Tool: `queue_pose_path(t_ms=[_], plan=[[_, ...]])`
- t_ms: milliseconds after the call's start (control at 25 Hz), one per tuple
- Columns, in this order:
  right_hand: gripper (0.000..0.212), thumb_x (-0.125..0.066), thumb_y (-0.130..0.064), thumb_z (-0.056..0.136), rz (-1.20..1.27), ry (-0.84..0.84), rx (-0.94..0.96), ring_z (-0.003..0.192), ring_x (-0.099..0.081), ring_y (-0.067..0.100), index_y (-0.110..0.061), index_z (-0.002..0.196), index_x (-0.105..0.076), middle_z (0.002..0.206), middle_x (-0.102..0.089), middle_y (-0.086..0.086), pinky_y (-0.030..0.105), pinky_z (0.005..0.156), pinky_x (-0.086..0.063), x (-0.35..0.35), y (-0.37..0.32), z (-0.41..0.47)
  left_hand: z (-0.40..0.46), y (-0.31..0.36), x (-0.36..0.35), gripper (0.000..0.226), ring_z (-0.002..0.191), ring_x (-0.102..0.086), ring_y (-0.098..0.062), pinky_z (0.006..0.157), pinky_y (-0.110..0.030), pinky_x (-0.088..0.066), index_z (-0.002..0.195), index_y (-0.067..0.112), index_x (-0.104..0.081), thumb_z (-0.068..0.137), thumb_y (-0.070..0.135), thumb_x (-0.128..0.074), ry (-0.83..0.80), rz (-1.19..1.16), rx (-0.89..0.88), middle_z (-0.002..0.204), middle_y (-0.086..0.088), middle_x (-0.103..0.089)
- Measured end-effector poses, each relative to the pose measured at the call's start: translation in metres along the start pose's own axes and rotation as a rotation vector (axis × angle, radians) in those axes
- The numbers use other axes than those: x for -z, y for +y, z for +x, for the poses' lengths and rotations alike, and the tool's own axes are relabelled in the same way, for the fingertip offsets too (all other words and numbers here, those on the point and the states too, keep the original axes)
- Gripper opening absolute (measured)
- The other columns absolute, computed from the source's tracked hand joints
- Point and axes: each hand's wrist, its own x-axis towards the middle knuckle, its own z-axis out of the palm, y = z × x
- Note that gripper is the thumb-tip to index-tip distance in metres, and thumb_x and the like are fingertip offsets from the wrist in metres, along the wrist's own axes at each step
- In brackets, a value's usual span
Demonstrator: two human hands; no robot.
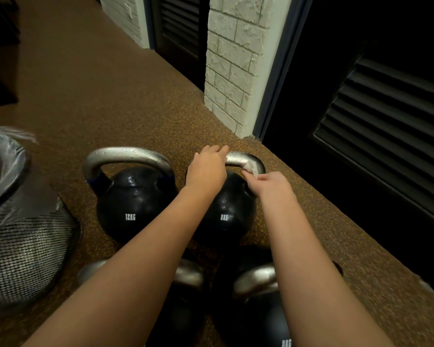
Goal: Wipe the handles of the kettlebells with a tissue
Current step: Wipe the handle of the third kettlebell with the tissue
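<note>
A left hand (207, 166) grips the silver handle (238, 158) of a black 8 kg kettlebell (227, 211); the right hand (273, 182) pinches a white tissue (252, 169) against it.

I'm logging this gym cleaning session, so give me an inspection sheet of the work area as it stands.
Surface: speckled brown rubber floor.
Job's things: four black kettlebells; 12KG kettlebell at far left, 8KG kettlebell at far right, two nearer ones partly hidden by the forearms. White tissue on the right bend of the 8KG handle.
Clutter: mesh waste bin with a clear liner, at left.
Grippers: left hand rests over the handle's top left; right hand pinches the tissue against the handle.
Cables: nothing seen.
Surroundings: white brick pillar, dark louvred doors.
</note>
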Motion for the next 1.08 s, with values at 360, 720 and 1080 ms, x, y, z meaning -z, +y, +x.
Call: queue_pose_path(t_ms=[360, 720, 1080], plan=[[0.047, -0.056, -0.055, 0.085, 0.054, -0.074, -0.046, 0.110, -0.055, 0.028, -0.021, 0.117, -0.063, 0.108, -0.063, 0.007, 0.030, 0.083, -0.037, 0.022, 0.016, -0.007, -0.001, -0.001, 0.000, 0.043, 0.131, -0.036, -0.024, 0.108, -0.039, -0.031, 0.140, 0.016, -0.038, 0.097, 0.008, -0.036, 0.001, -0.028, 0.001, 0.140, -0.008, -0.044], [0.041, -0.055, -0.039, 0.091, 0.100, -0.100, 0.004, 0.099, -0.057, 0.033, -0.005, 0.112, -0.062, 0.077, -0.053, 0.004, 0.034, 0.084, -0.044, 0.016, 0.011, -0.003, -0.004, 0.000, 0.003, 0.042, 0.131, -0.036, -0.024, 0.106, -0.039, -0.030, 0.138, 0.015, -0.040, 0.096, 0.007, -0.037, -0.003, -0.044, 0.001, 0.138, -0.008, -0.046], [0.044, -0.041, -0.001, 0.091, 0.134, 0.176, 0.071, 0.119, -0.051, 0.032, -0.008, 0.134, -0.048, 0.127, -0.054, 0.015, 0.038, 0.098, -0.044, -0.011, -0.007, 0.017, -0.005, 0.000, 0.000, 0.045, 0.138, -0.027, -0.024, 0.111, -0.041, -0.023, 0.140, 0.015, -0.037, 0.097, 0.006, -0.037, 0.000, -0.052, 0.012, 0.144, -0.007, -0.041]])
